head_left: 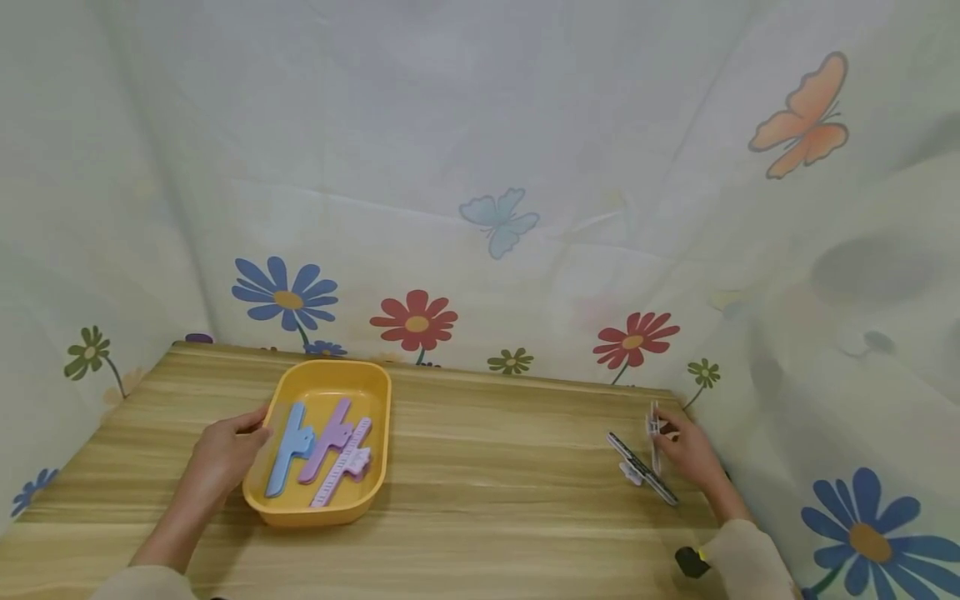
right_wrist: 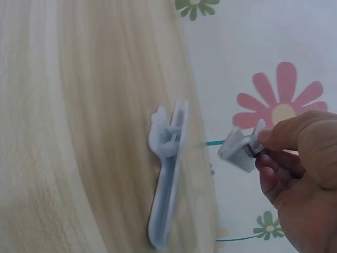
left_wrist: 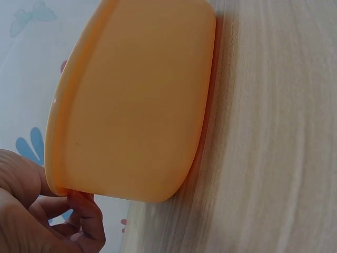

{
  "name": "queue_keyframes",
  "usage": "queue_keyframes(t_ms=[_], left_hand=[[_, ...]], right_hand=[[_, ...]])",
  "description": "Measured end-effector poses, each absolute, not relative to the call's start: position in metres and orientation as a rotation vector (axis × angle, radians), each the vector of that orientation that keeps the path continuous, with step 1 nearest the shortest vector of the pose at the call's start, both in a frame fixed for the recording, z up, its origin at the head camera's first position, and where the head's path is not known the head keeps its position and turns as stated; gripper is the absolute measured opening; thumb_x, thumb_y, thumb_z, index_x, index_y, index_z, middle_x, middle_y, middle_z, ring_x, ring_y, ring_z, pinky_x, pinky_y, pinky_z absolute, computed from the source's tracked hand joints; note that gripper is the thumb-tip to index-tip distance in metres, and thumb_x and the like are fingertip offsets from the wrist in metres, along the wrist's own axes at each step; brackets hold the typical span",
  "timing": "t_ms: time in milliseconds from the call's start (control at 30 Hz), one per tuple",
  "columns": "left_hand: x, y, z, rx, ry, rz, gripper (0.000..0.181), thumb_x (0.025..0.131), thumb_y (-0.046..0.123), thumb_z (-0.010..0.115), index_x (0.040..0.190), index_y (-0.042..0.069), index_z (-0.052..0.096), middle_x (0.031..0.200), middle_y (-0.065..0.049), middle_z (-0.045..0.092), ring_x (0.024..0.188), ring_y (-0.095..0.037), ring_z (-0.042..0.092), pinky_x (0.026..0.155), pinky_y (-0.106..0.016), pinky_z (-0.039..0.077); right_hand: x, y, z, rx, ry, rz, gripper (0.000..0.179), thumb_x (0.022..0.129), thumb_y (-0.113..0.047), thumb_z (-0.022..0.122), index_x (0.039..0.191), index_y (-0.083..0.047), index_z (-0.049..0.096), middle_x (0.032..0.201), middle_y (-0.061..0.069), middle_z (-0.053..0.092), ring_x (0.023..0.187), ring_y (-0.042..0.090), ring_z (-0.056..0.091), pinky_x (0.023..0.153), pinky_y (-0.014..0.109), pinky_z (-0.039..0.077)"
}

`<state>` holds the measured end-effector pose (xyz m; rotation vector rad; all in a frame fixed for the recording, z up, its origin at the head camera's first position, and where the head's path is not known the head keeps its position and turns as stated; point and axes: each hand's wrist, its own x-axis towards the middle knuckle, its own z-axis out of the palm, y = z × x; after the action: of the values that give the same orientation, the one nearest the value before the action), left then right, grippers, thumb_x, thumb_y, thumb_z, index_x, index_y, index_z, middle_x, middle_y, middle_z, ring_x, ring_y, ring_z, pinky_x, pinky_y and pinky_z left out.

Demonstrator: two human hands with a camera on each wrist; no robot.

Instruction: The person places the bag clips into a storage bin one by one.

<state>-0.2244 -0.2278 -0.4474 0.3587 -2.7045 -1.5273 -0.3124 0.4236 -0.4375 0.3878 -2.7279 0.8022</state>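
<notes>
Near the right end of the wooden table [head_left: 510, 467], the right hand [head_left: 686, 454] pinched a pale clip [right_wrist: 238, 152] by its handle. In the head view its long axis ran almost straight away from the person; the right wrist view showed it foreshortened, whitish and blurred. Just beside it lay a second clip [head_left: 642, 468], slanting from far left to near right, its face dark, its underside white. The left hand [head_left: 228, 454] gripped the rim of a yellow tray [head_left: 318, 517] holding a blue clip [head_left: 287, 450], a purple clip [head_left: 323, 444] and a marked lilac clip [head_left: 342, 463], far ends leaning right.
</notes>
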Motion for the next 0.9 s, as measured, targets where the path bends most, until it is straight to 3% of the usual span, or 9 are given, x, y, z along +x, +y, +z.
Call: queue_keyframes(t_ms=[333,900], left_hand=[[-0.223,-0.227,-0.447,0.345,-2.692,-1.518,0.053,0.097,0.025,0.046,0.141,-0.002,0.033,0.138,-0.029,0.037,0.121,-0.041,0.032,0.097,-0.058,0.030],[-0.226,-0.228,-0.447,0.368,-2.715,-1.562,0.055,0.098,0.025,0.045,0.143,-0.001,0.029,0.139,-0.029,0.035,0.120,-0.040,0.032,0.097,-0.057,0.032]], right_hand=[[-0.303,0.414,-0.427,0.404,-2.660,0.872,0.040,0.090,-0.007,0.061,0.127,0.004,0.052,0.103,0.016,0.061,0.090,0.029,0.054,0.072,0.033,0.047],[-0.292,0.393,-0.408,0.410,-2.656,0.901,0.043,0.090,-0.012,0.061,0.129,0.003,0.051,0.105,0.014,0.059,0.092,0.026,0.054,0.072,0.024,0.048]])
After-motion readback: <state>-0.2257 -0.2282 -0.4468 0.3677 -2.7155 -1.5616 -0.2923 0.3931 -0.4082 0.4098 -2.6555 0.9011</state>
